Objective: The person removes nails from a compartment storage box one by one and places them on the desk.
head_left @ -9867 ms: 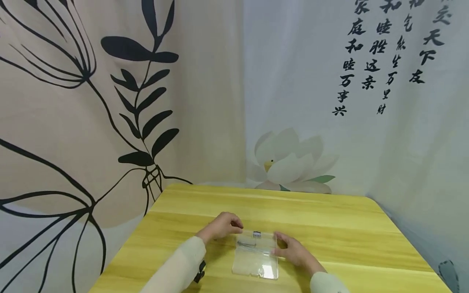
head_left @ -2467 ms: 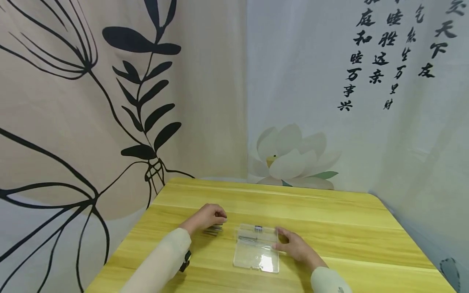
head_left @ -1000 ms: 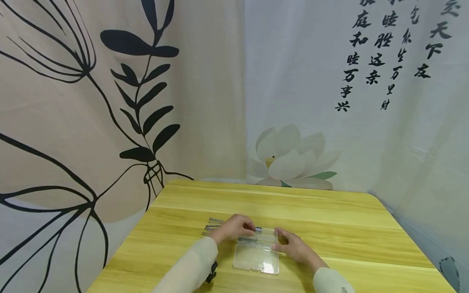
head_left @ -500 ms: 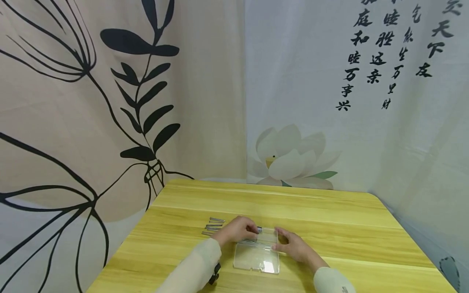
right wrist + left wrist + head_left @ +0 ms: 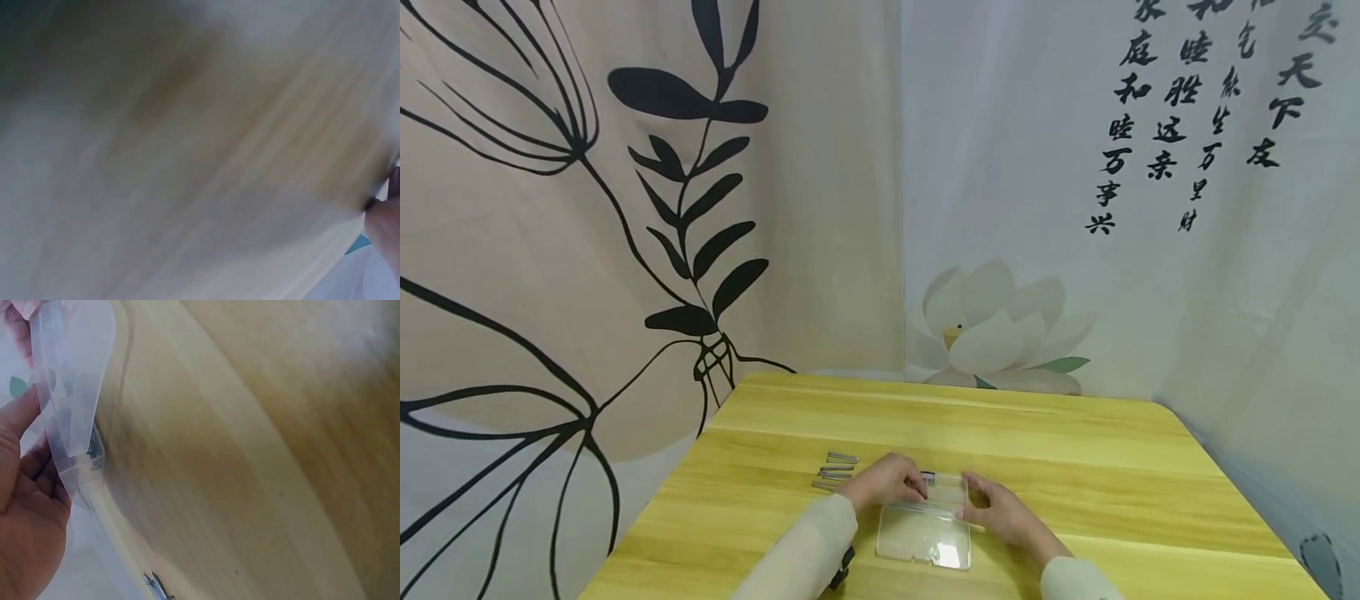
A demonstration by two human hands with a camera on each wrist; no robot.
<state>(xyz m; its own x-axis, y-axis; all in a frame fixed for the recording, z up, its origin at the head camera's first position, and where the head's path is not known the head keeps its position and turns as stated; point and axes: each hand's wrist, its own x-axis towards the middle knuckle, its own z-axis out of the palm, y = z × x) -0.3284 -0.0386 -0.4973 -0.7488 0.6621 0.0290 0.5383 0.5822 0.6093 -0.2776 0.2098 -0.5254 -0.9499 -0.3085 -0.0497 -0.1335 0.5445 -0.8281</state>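
A clear plastic box (image 5: 949, 493) lies unfolded on the table, its lid (image 5: 910, 537) flat on the near side. My right hand (image 5: 1003, 510) grips the box's right side between thumb and fingers. Over the left part of the box is my left hand (image 5: 887, 482), its fingers bent down into it; whether they pinch anything is hidden. In the left wrist view, small dark metal pieces (image 5: 94, 450) show in the box beside that hand. Several nails (image 5: 837, 473) lie loose on the table to the left. The right wrist view is mostly blurred.
The yellow wood-grain table (image 5: 1075, 454) reaches back to a printed curtain (image 5: 827, 208). A dark device (image 5: 842, 569) sits at the left wrist, under the sleeve. A small dark-lettered mark (image 5: 928, 477) is on the box's far edge.
My left hand has gone from the loose nails at the left to the box, and has shifted slightly right there over the last second. The right hand keeps its hold.
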